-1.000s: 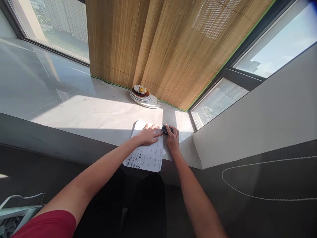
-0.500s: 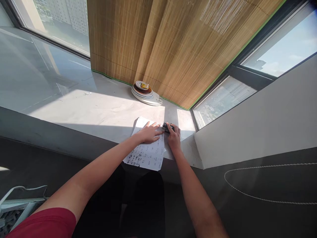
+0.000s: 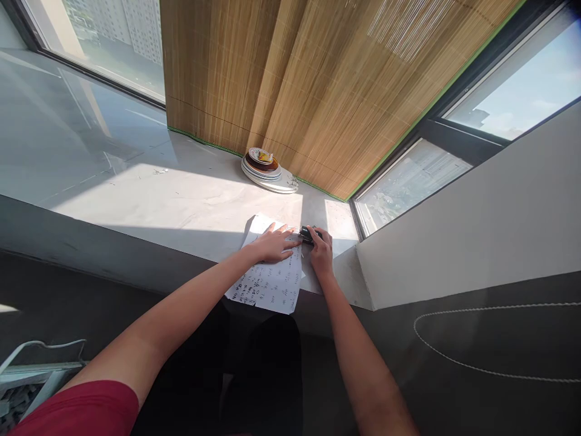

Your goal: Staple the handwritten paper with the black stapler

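Note:
Sheets of paper point(image 3: 267, 284) covered in handwriting lie on the window ledge, their lower edge hanging slightly over the front. My left hand point(image 3: 275, 244) rests flat on the upper part of the paper, fingers spread toward its right edge. In my right hand point(image 3: 322, 251) is a black stapler point(image 3: 309, 234), gripped from above with the fingers wrapped round it. Its front end is at the paper's right edge, close to my left fingertips. Whether its jaws are round the paper I cannot tell.
A stack of plates point(image 3: 267, 175) with a small yellow item on top stands at the back of the ledge point(image 3: 200, 200), against a bamboo blind point(image 3: 254, 72). A white wall point(image 3: 454, 224) slants in on the right. A beaded cord point(image 3: 454, 360) hangs at lower right.
My right hand and the stapler have shifted slightly to the right, along the paper's edge. My left hand and the paper stay nearly in place.

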The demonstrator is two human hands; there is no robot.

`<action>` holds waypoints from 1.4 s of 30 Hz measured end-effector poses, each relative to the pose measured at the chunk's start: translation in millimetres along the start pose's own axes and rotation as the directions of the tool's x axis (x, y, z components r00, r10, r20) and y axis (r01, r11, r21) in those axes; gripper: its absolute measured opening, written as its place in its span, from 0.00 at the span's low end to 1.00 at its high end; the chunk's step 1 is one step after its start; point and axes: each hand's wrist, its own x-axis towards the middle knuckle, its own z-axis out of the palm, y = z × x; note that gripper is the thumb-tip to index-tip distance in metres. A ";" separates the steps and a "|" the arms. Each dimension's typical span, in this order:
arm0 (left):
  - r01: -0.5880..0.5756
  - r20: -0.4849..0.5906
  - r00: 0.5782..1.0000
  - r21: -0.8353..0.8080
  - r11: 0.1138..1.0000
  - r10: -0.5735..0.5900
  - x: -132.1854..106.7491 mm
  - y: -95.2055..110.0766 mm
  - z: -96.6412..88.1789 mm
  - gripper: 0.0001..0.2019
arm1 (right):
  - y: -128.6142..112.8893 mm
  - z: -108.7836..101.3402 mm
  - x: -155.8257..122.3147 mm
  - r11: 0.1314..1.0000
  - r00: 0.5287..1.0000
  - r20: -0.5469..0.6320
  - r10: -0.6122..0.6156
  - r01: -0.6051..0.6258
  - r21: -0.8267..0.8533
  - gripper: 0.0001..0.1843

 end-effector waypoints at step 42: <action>0.025 0.081 0.996 0.168 0.985 -0.039 -1.7 12.0 -10.0 0.28 | -20.8 -4.7 -1.5 0.959 0.995 0.059 0.080 -0.060 -0.276 0.34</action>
